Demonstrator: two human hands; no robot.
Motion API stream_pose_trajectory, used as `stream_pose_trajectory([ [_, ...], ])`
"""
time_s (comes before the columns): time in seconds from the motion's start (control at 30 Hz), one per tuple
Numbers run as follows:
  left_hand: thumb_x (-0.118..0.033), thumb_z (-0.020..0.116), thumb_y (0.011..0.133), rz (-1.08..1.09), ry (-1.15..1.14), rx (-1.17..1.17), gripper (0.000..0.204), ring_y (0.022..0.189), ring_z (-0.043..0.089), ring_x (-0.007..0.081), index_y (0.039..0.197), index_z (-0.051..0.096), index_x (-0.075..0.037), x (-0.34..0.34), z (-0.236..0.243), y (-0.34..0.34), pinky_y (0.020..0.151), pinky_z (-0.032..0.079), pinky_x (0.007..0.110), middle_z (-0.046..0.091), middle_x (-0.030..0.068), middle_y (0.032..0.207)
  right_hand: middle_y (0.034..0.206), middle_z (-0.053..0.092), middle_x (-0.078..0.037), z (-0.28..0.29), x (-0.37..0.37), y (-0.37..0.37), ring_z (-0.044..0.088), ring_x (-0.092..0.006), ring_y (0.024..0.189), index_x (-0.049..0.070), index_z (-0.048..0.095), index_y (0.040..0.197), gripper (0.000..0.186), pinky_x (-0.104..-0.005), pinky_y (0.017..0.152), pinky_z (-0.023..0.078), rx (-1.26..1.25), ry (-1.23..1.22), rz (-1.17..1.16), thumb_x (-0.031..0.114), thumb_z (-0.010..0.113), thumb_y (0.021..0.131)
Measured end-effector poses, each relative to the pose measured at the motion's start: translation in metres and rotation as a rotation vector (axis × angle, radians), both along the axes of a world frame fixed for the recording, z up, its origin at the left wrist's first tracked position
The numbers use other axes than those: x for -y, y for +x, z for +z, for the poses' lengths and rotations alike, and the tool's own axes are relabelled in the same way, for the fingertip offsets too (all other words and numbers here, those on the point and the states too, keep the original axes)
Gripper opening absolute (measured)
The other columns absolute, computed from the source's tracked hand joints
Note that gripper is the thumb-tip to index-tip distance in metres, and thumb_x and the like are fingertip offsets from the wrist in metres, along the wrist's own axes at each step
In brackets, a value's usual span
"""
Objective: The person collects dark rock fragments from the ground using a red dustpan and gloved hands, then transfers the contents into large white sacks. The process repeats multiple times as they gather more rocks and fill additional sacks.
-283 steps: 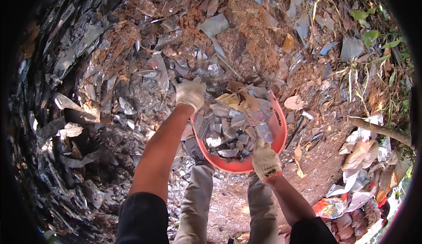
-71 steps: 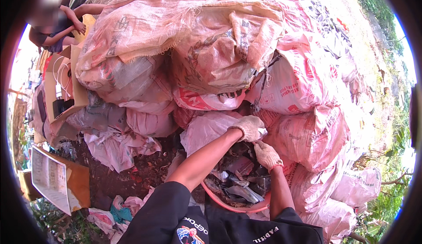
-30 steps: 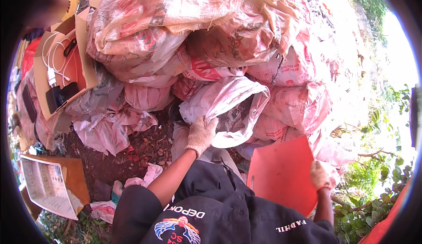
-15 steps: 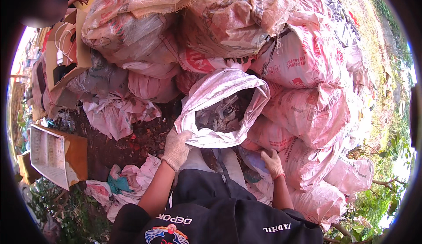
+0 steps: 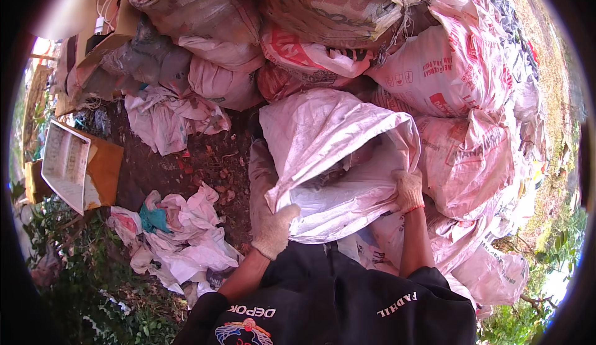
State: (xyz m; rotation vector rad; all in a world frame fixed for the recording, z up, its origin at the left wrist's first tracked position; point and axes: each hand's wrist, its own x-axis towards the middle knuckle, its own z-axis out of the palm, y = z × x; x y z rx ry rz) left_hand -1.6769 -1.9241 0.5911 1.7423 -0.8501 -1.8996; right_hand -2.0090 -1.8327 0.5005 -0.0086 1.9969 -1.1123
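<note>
Right hand [image 5: 408, 191] now at sack rim [image 5: 347, 224]

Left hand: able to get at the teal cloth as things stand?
Probably not yet: the left hand grips the rim of the open white sack, so it would have to let go. Otherwise the teal cloth lies in plain view among crumpled sacks.

- A creased white sack [image 5: 329, 118] with a pinkish tinge sits near the middle of the view.
- Its mouth gapes wide, tilted up toward the camera, the rim pulled out at both sides.
- Dark scraps [image 5: 338, 172] show inside, too shadowed to tell apart.
</note>
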Motion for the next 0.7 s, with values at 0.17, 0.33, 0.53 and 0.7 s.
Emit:
stream_pose_trajectory([
  [0.17, -0.002, 0.065, 0.083, 0.229, 0.113, -0.134, 0.029, 0.087, 0.067, 0.0184, 0.111, 0.068, -0.007, 0.154, -0.007, -0.009, 0.071, 0.055, 0.032, 0.066, 0.004, 0.097, 0.074, 0.058, 0.001, 0.018, 0.121, 0.005, 0.054, -0.0133, 0.061, 0.001, 0.067, 0.097, 0.023, -0.0324, 0.056, 0.046, -0.017, -0.21, -0.103, -0.005, 0.063, 0.074],
  [0.33, -0.015, 0.072, 0.087, 0.026, 0.015, -0.264, 0.021, 0.063, 0.053, 0.0098, 0.107, 0.068, -0.012, 0.151, -0.003, -0.027, 0.057, 0.044, 0.028, 0.054, -0.0019, 0.078, 0.078, 0.062, 0.003, 0.09, 0.104, -0.012, 0.055, -0.0082, 0.064, 0.001, 0.071, 0.107, 0.029, -0.0285, 0.059, 0.048, -0.165, -0.066, 0.307, 0.003, 0.063, 0.079],
  [0.53, -0.029, 0.064, 0.098, -0.289, -0.051, -0.097, 0.035, 0.081, 0.061, 0.0112, 0.118, 0.066, -0.002, 0.161, 0.029, 0.015, 0.067, 0.05, 0.031, 0.064, 0.0016, 0.093, 0.079, 0.064, 0.001, 0.146, 0.064, -0.027, 0.055, -0.0085, 0.065, 0.0, 0.07, 0.111, 0.033, -0.0262, 0.059, 0.047, -0.246, 0.101, 0.292, 0.005, 0.066, 0.079],
  [0.7, -0.032, 0.062, 0.099, -0.623, -0.257, 0.163, 0.036, 0.084, 0.062, 0.0133, 0.105, 0.067, 0.003, 0.22, 0.06, 0.005, 0.075, 0.051, 0.032, 0.066, 0.0056, 0.088, 0.096, 0.064, -0.005, 0.183, 0.057, -0.036, 0.061, -0.0122, 0.085, -0.001, 0.065, 0.117, 0.037, -0.0281, 0.069, 0.054, -0.328, -0.072, 0.165, 0.008, 0.071, 0.082],
])
